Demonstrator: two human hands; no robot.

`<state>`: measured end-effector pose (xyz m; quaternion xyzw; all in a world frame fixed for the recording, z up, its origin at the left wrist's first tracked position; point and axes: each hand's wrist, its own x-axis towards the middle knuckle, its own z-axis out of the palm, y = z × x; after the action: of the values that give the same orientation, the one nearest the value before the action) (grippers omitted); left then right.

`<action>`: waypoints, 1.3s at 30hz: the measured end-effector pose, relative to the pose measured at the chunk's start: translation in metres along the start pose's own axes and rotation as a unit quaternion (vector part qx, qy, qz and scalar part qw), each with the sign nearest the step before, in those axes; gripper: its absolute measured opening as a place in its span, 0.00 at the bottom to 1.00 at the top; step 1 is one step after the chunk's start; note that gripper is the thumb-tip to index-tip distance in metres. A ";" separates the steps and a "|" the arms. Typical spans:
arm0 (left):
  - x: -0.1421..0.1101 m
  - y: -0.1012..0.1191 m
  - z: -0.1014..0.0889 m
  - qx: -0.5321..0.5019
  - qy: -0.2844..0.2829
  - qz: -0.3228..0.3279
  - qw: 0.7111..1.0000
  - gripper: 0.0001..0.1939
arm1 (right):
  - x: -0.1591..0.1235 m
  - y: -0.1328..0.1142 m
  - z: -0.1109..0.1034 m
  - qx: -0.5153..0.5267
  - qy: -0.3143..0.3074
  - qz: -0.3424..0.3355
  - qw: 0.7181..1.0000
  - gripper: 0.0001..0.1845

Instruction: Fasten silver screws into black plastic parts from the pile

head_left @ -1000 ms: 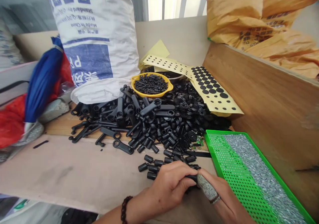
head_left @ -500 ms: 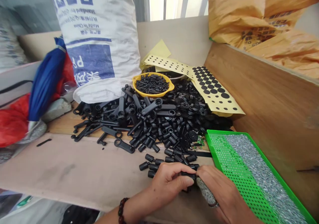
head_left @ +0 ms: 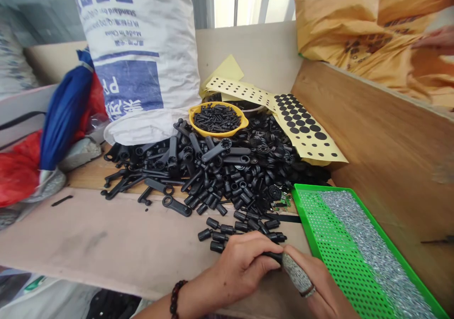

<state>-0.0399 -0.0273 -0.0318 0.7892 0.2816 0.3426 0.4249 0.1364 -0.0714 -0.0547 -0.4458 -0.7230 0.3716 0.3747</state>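
My left hand [head_left: 244, 262] is closed in a pinch around a black plastic cylinder [head_left: 273, 255], held low over the table. At the cylinder's right end, the fingers of my right hand [head_left: 315, 279] are closed on its tip, which they hide. A grey speckled fabric cover [head_left: 296, 272] sits on one digit of the right hand. Just beyond my hands lie several loose black cylinders [head_left: 227, 229], some partly behind the left hand. Farther back is a heap of black plastic parts [head_left: 244, 177], with crank-like handle arms [head_left: 177, 207] at its left side.
To the right, a green perforated tray [head_left: 328, 234] holds many small metal pieces [head_left: 369, 243]. A yellow basket [head_left: 236, 132] of black screws-like parts stands behind the heap. Sticker sheets [head_left: 312, 151], a white sack [head_left: 142, 45], a blue umbrella [head_left: 62, 116] and a wooden side board [head_left: 376, 134] surround the table.
Both hands stay together at the cylinder. My left hand has turned slightly and moved a little right; the right hand's fingers have shifted, showing more of the speckled cover.
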 end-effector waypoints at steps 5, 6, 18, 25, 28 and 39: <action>-0.006 -0.004 0.009 0.002 0.024 0.008 1.000 0.12 | -0.002 0.001 0.006 -0.013 0.032 -0.027 0.999 0.15; -0.008 -0.004 0.011 0.011 0.030 0.023 0.999 0.12 | -0.005 0.003 0.008 -0.014 0.034 -0.014 0.999 0.16; -0.013 -0.004 0.001 -0.051 -0.002 -0.095 0.994 0.14 | -0.008 0.005 0.007 -0.048 0.020 -0.061 0.997 0.12; -0.016 -0.009 0.000 -0.099 0.019 -0.142 0.985 0.15 | -0.011 0.015 0.013 -0.071 0.011 -0.063 0.995 0.11; -0.014 -0.005 0.000 -0.091 0.022 -0.096 0.991 0.12 | -0.012 0.019 0.009 -0.002 -0.049 -0.013 0.999 0.10; -0.020 -0.005 0.008 -0.121 0.049 -0.120 0.984 0.17 | -0.009 0.005 0.007 -0.090 0.015 -0.093 0.991 0.06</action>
<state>-0.0470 -0.0435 -0.0458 0.6746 0.3508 0.3593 0.5410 0.1350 -0.0796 -0.0641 -0.4142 -0.7860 0.2616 0.3771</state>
